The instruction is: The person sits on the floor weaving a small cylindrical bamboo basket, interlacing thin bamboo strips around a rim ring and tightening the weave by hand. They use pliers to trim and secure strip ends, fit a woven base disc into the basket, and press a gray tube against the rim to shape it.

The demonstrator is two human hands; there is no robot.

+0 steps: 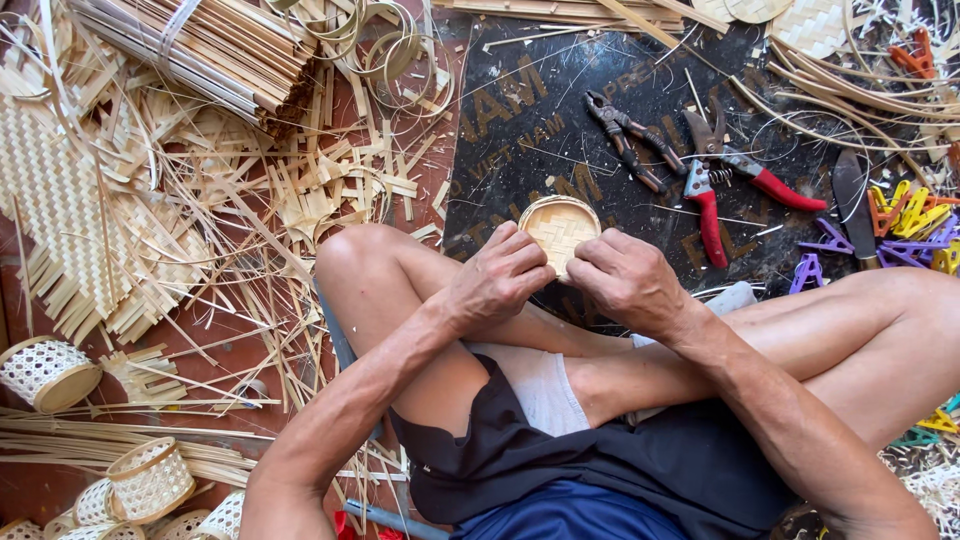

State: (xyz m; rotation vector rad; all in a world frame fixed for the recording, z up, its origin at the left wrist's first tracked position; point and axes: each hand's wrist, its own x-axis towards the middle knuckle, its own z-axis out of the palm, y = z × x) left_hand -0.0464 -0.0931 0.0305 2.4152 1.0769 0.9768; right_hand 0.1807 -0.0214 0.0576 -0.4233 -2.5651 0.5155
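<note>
Both hands are clamped on a small round woven bamboo tray (560, 228), held just above the crossed knees. The left hand (497, 280) pinches its near-left rim, the right hand (625, 278) its near-right rim, fingers curled tight. Beyond the right hand lie red-handled pruning shears (712, 205) and dark pliers (630, 140) on a black mat (520, 130). I'd judge a hard squeeze could crack the thin rim, or a stray splinter could prick a fingertip.
</note>
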